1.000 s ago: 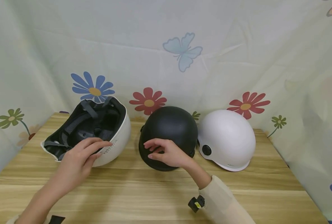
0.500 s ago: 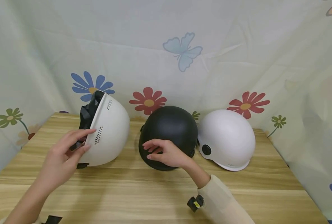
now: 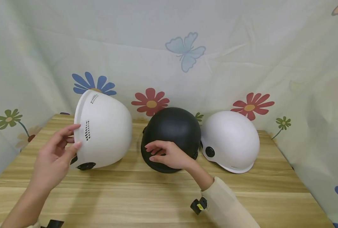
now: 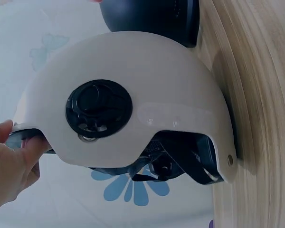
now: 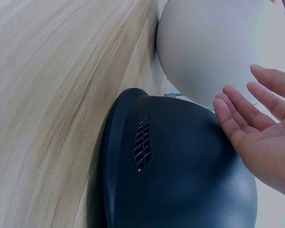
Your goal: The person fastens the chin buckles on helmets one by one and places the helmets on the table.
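Observation:
At the left of the head view, a white helmet (image 3: 106, 133) is tipped up on edge, its domed shell facing right. My left hand (image 3: 49, 163) pinches its brim between thumb and fingers. In the left wrist view the helmet's side shows a round black disc (image 4: 99, 108), with dark straps (image 4: 180, 156) hanging in the opening. My right hand (image 3: 170, 155) hovers in front of a black helmet (image 3: 174, 126), fingers loosely bent around nothing. The right wrist view shows this helmet's slotted vent (image 5: 143, 142) below the fingers.
A second white helmet (image 3: 231, 139) sits dome up, close against the black one on its right. All three stand on a wood-grain table (image 3: 146, 199). Behind them hangs a pale curtain (image 3: 229, 41) printed with flowers and a butterfly.
My left hand has turned the left white helmet from lying opening up to resting on edge, so its dark inside is now hidden. That hand has moved left; the right hand stays put.

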Demonstrator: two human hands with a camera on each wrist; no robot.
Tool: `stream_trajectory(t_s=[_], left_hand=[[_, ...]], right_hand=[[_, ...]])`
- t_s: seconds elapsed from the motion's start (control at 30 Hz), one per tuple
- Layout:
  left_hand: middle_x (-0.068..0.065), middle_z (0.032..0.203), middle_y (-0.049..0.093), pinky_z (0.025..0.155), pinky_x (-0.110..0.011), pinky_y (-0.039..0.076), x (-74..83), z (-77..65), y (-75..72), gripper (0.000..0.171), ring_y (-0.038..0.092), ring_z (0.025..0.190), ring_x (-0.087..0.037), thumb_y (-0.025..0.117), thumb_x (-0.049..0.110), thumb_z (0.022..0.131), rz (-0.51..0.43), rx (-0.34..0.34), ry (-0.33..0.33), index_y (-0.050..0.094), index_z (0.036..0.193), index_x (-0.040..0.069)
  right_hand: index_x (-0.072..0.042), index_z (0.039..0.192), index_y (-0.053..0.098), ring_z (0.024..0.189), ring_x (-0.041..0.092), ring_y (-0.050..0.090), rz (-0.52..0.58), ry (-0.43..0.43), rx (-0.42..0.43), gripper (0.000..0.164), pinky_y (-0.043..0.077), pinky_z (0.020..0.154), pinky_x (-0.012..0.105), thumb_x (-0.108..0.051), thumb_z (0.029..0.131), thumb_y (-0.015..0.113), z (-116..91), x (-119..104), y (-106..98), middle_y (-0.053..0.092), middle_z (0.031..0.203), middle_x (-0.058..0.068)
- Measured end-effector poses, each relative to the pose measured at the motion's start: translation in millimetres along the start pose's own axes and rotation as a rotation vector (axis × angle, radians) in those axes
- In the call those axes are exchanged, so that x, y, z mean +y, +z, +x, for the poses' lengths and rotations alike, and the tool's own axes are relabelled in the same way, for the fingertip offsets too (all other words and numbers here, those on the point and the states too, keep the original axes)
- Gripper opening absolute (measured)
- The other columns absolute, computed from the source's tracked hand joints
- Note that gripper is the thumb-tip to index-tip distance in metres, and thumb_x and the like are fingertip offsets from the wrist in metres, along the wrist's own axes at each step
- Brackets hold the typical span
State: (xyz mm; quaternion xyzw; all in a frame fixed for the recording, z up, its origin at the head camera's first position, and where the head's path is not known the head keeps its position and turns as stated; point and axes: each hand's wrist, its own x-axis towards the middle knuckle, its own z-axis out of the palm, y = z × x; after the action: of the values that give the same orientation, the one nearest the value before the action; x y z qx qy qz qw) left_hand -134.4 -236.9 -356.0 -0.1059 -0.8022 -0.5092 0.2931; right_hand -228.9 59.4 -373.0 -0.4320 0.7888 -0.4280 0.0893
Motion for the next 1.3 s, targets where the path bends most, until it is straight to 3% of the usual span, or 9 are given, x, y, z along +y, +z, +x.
stream_trajectory(t_s=[0.33, 0.5, 0.6, 0.73, 0.83, 1.1, 1.3], left_hand=[[0.000, 0.112, 0.048, 0.070, -0.009, 0.046, -0.8, -3.6, 0.6, 0.050, 0.049, 0.093, -0.008, 0.051, -0.007, 0.089, -0.077, 0.026, -0.081, 0.043, 0.135, 0.011], [-0.003, 0.114, 0.046, 0.071, -0.011, 0.046, -0.8, -4.4, 0.1, 0.048, 0.051, 0.095, -0.009, 0.049, -0.003, 0.091, -0.179, 0.050, -0.122, 0.043, 0.135, 0.013], [-0.006, 0.116, 0.045, 0.071, -0.014, 0.047, -4.2, -3.8, -0.8, 0.045, 0.051, 0.097, -0.011, 0.049, -0.003, 0.091, -0.348, 0.074, -0.148, 0.046, 0.134, 0.010], [-0.007, 0.120, 0.043, 0.072, -0.020, 0.049, -12.4, -1.9, -4.4, 0.045, 0.050, 0.101, -0.014, 0.048, -0.006, 0.090, -0.643, 0.105, -0.179, 0.045, 0.133, 0.006], [-0.007, 0.122, 0.041, 0.071, -0.024, 0.051, -18.8, -0.3, -7.6, 0.046, 0.050, 0.101, -0.015, 0.047, -0.007, 0.090, -0.757, 0.117, -0.200, 0.043, 0.134, 0.006], [-0.004, 0.122, 0.040, 0.070, -0.024, 0.050, -29.3, -2.7, -11.0, 0.047, 0.050, 0.099, -0.014, 0.051, -0.003, 0.089, -0.728, 0.134, -0.289, 0.044, 0.134, 0.007], [-0.006, 0.121, 0.043, 0.073, -0.025, 0.049, -32.6, -3.0, -10.4, 0.051, 0.053, 0.100, -0.013, 0.056, -0.004, 0.086, -0.754, 0.133, -0.268, 0.044, 0.135, 0.005]], right_hand=[[0.000, 0.117, 0.057, 0.094, 0.029, 0.058, -0.001, 0.006, 0.009, 0.035, 0.049, 0.080, 0.027, -0.002, 0.083, 0.065, -1, 2, 0, 0.059, 0.108, 0.016], [0.000, 0.121, 0.053, 0.095, 0.030, 0.058, 0.001, 0.019, 0.011, 0.039, 0.048, 0.080, 0.025, -0.002, 0.084, 0.064, -1, 3, 1, 0.058, 0.111, 0.017], [0.003, 0.127, 0.047, 0.098, 0.031, 0.057, 0.027, 0.047, 0.008, 0.046, 0.047, 0.082, 0.024, -0.001, 0.085, 0.063, -1, 3, 1, 0.055, 0.116, 0.020], [0.003, 0.135, 0.037, 0.103, 0.030, 0.056, 0.077, 0.105, 0.001, 0.054, 0.046, 0.085, 0.025, -0.003, 0.086, 0.061, 0, 4, 4, 0.050, 0.124, 0.021], [0.000, 0.139, 0.032, 0.107, 0.030, 0.054, 0.109, 0.136, -0.008, 0.059, 0.046, 0.086, 0.024, -0.004, 0.087, 0.060, 1, 5, 9, 0.048, 0.128, 0.020], [-0.001, 0.142, 0.026, 0.111, 0.031, 0.053, 0.124, 0.171, -0.048, 0.064, 0.046, 0.085, 0.022, -0.009, 0.089, 0.060, 6, 5, 19, 0.045, 0.132, 0.020], [-0.004, 0.144, 0.021, 0.111, 0.028, 0.053, 0.124, 0.185, -0.033, 0.068, 0.045, 0.085, 0.022, -0.011, 0.089, 0.060, 7, 5, 21, 0.042, 0.135, 0.020]])
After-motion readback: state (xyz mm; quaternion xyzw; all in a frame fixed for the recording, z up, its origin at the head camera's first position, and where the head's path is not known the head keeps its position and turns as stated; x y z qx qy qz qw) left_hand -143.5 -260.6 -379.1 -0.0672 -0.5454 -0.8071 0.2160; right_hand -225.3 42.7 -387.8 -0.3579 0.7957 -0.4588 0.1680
